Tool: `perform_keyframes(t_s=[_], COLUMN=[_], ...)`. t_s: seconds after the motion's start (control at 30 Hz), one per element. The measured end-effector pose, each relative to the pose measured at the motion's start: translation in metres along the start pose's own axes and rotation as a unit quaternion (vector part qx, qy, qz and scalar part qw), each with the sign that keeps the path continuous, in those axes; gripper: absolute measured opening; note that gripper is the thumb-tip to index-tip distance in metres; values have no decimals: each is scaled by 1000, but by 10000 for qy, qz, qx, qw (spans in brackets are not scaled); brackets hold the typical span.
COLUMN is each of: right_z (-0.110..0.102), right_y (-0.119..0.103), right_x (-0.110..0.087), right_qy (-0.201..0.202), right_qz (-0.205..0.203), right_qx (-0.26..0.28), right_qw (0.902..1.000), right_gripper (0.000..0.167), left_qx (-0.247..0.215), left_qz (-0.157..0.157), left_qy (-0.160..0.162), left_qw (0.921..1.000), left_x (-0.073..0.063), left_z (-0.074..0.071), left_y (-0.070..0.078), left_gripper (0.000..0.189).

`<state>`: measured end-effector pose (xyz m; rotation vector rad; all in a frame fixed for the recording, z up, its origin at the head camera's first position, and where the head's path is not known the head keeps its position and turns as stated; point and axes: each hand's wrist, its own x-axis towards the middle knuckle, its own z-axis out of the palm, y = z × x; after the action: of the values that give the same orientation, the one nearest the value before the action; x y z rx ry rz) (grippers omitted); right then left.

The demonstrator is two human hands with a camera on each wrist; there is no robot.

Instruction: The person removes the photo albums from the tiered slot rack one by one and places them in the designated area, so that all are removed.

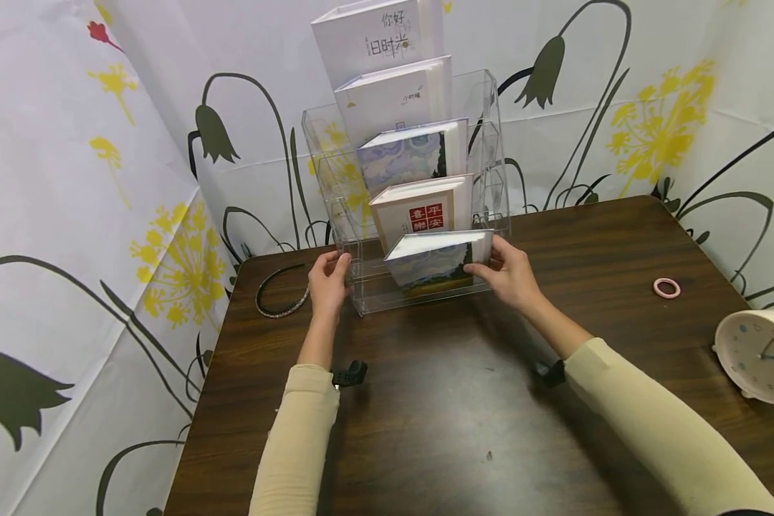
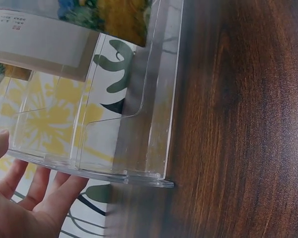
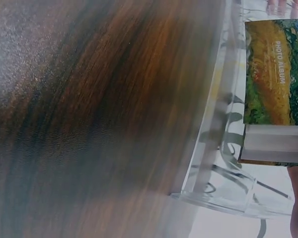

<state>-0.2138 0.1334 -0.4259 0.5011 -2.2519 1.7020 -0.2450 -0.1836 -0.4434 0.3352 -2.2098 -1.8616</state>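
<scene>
A clear acrylic display rack [image 1: 392, 295] stands on the table with photo albums in a rising row. My right hand [image 1: 509, 274] grips the lowest photo album [image 1: 435, 266] at its right edge, thumb on the painted front cover. In the right wrist view, "PHOTO ALBUM" is printed on the cover [image 3: 270, 74]; only part of that hand shows. My left hand [image 1: 327, 283] holds the rack's left side. The left wrist view shows its fingers [image 2: 59, 196] along the outside of the side panel [image 2: 107, 174] and the thumb near the panel's edge.
Behind the held album are a cream album with a red label [image 1: 426, 215], another painted album [image 1: 406, 154] and white albums [image 1: 387, 93]. A dark headband [image 1: 277, 314] lies left of the rack. To the right are a pink ring [image 1: 666, 288] and a clock [image 1: 757, 355].
</scene>
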Motion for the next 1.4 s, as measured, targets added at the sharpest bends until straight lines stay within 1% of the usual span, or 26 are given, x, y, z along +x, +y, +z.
perform_keyframes(t_s=[0.1,0.27,0.47,0.57,0.67,0.73,0.83,0.9,0.97,1.03,1.1,1.2,1.27,1.33,1.4], right_z=[-4,-14,-34,-48,-64,-76,-93,-104,-113,-123,-131,-140,-144,-145,-144], right_y=[-9,-12,-5,6,19,27,33,38,44,51,58,66,70,73,74], right_x=[-4,-10,-16,-19,-23,-26,-31,-33,-35,-36,-38,-41,-43,-44,-44], right_qy=[106,170,328,341,320,343,448,590,801,1037,1306,1666,1948,2362,2880], right_qz=[-1,20,10,25,170,319,569,722,870,1003,1160,1458,1702,1933,2181], right_qx=[68,311,635,879,1463,1978,2767,3314,3808,4363,4747,5320,5508,5558,5366], right_qw=[9999,9994,9974,9955,9886,9791,9582,9389,9171,8882,8627,8173,7936,7733,7626], right_gripper=[32,30,28,28,29,30,29,28,26,22,17,9,5,2,8], left_qx=[13,71,60,53,83,97,142,125,155,157,167,136,75,21,-23], left_qz=[-1,-12,-9,-18,-19,-21,-35,-54,-68,-78,-71,-39,-26,-38,-54], left_qy=[42,116,95,132,149,129,109,98,102,106,116,123,123,96,60], left_qw=[10000,9999,9999,9999,9999,9999,9998,9999,9998,9998,9998,9998,9999,9999,10000], left_x=[1,1,0,0,0,0,0,0,-1,-1,0,1,1,2,1], left_z=[-1,-1,0,0,-1,-1,-1,-1,-1,-2,-2,-2,-2,-1,-1], left_y=[-2,-3,-1,-1,-1,-1,-1,-1,-1,-1,-2,-2,-2,-1,-1], left_gripper=[43,45,44,42,42,42,42,42,42,42,41,40,39,39,39])
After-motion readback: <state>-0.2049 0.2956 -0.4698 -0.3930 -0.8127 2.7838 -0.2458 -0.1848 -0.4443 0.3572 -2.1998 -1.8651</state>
